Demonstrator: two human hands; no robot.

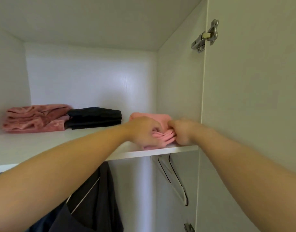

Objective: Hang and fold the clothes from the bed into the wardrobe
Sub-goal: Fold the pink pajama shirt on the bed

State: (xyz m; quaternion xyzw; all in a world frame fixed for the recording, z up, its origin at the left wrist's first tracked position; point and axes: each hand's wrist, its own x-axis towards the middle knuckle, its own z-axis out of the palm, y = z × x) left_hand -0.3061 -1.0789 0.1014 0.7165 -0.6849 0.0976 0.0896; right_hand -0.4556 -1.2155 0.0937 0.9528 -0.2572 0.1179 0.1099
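A folded light pink garment (162,121) lies at the right end of the white wardrobe shelf (43,146). My left hand (144,131) grips its front left edge and my right hand (182,131) grips its front right edge, both with fingers closed on the folds. A folded black garment (95,118) sits in the middle of the shelf. A folded pink velvet garment (35,118) lies at the left, touching the black one.
Below the shelf a dark garment (93,198) hangs on a hanger, and an empty black hanger (175,180) hangs to its right. The open wardrobe door (252,114) with a metal hinge (206,36) stands at the right.
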